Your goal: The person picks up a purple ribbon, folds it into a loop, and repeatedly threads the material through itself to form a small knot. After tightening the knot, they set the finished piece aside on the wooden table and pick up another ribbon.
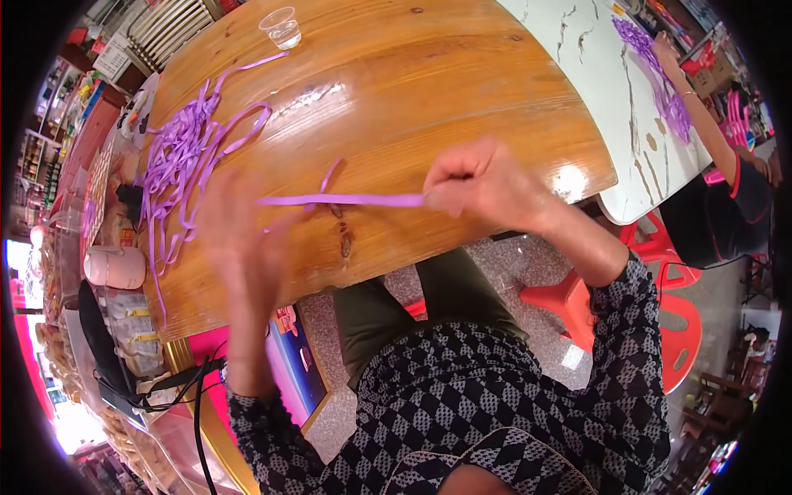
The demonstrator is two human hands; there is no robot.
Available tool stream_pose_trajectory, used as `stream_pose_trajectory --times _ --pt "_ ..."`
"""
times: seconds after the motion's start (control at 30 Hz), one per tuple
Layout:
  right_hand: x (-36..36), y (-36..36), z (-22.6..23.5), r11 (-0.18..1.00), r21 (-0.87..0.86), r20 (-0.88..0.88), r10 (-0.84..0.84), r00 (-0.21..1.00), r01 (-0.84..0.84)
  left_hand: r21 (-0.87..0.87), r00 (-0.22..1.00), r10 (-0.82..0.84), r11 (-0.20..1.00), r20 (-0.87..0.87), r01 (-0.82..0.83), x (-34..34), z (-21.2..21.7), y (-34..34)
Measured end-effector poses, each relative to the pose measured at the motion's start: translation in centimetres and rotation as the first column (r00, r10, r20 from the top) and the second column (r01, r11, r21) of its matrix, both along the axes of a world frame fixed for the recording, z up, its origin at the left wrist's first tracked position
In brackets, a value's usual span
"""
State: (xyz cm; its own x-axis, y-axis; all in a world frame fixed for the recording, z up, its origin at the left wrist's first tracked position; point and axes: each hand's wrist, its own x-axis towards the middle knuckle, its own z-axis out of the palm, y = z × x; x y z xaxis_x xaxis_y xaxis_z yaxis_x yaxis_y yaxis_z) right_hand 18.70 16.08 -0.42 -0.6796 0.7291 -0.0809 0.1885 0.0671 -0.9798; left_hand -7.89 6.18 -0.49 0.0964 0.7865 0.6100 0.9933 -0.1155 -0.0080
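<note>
A purple ribbon strip (355,200) is stretched level above the wooden table (429,91) between my two hands. My right hand (483,188) pinches its right end with closed fingers. My left hand (239,239) is blurred, raised over the table's near edge, at the strip's left end; its grip is hard to make out. A short loop of the strip rises near the middle. A tangled pile of purple ribbons (186,153) lies on the table at the left, just beyond my left hand.
A clear plastic cup (282,27) stands at the table's far side. A white marbled table (602,74) at the right holds more purple ribbon (660,78), handled by another person's arm (701,124). Red plastic stools (660,305) stand at the lower right. Cluttered goods line the left.
</note>
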Motion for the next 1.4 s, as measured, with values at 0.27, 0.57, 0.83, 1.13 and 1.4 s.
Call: stream_pose_trajectory --times 0.27,0.57,0.83,1.13,1.4 --pt "-0.7 -4.0 0.2 0.844 0.533 0.067 0.034 0.997 -0.065 -0.351 0.315 0.184 0.684 0.931 0.64 6.9 -1.0 -2.1" --pt "-1.9 -6.5 -3.8 0.735 0.666 -0.146 -0.038 0.989 0.127 0.13 -0.574 0.283 0.809 0.768 0.573 7.0 -0.7 -3.3" --pt "-2.0 -8.0 -2.7 0.52 0.848 -0.155 0.053 0.987 0.105 -0.275 0.32 0.136 0.853 0.938 0.444 8.1 -1.6 -5.6" --pt "-2.6 -8.1 -3.6 0.588 0.759 -0.312 -0.049 0.949 0.28 -0.172 0.098 0.142 0.791 0.985 0.587 8.4 -1.4 -5.8" --pt "-4.1 -10.7 -3.6 0.962 -0.138 -0.431 -0.272 0.861 0.235 -0.178 0.235 0.102 0.927 0.967 0.33 9.1 -2.7 -7.1"
